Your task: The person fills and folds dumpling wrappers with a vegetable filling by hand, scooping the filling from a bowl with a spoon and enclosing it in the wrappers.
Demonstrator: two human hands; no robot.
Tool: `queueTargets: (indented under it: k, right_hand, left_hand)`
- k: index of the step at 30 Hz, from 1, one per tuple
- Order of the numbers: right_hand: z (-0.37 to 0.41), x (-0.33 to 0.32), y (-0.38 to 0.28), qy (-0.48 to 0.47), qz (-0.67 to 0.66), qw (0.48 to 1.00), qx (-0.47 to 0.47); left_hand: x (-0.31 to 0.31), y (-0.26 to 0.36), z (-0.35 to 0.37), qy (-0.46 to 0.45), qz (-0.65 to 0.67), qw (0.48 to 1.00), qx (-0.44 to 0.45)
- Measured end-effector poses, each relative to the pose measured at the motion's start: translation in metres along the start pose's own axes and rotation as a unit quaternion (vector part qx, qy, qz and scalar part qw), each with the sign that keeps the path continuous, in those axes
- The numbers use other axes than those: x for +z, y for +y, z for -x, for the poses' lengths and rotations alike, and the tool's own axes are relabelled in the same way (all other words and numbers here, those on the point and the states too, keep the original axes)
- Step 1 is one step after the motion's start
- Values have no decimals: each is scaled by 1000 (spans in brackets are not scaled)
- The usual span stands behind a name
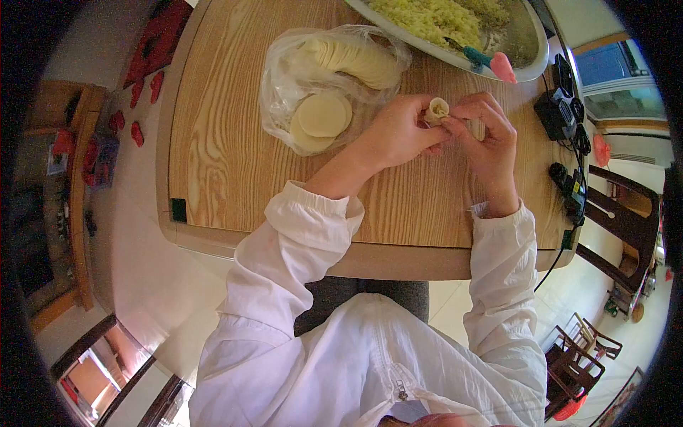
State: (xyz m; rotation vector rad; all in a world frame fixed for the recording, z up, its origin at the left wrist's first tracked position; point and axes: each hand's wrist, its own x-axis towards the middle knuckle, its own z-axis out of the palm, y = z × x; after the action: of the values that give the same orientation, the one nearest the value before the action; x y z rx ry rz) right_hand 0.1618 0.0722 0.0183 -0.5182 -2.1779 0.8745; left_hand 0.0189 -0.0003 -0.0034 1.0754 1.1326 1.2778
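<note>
The dumpling [437,111] sits between the two hands, above the wooden table [235,142], held at the fingertips of both. Its open end, with filling showing, faces up toward the camera; its long axis seems to run roughly toward the viewer, though the fingers hide its lower part. The left hand [405,129] pinches its side, and the right hand [487,124] pinches its rim. Left of the hands lies a plastic bag [279,89] with round wrappers [324,115]; beyond them is the bowl [535,44] of filling.
</note>
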Motion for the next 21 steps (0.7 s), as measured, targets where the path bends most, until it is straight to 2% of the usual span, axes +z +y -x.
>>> queueTargets:
  k: [4, 7, 12, 15, 21]
  right_hand:
    - [1, -1, 1, 17, 40, 999, -1]
    - [1, 1, 0, 33, 65, 997, -17]
    - [1, 4, -1, 25, 34, 999, 30]
    - [-2, 7, -6, 68, 14, 997, 41]
    - [1, 3, 0, 37, 55, 998, 6]
  left_hand:
    - [3, 1, 1, 12, 0, 999, 36]
    - [6, -10, -3, 43, -58, 995, 74]
    - [7, -11, -1, 63, -39, 996, 54]
    - [5, -7, 0, 59, -72, 994, 49]
    - [5, -3, 1, 43, -74, 996, 20]
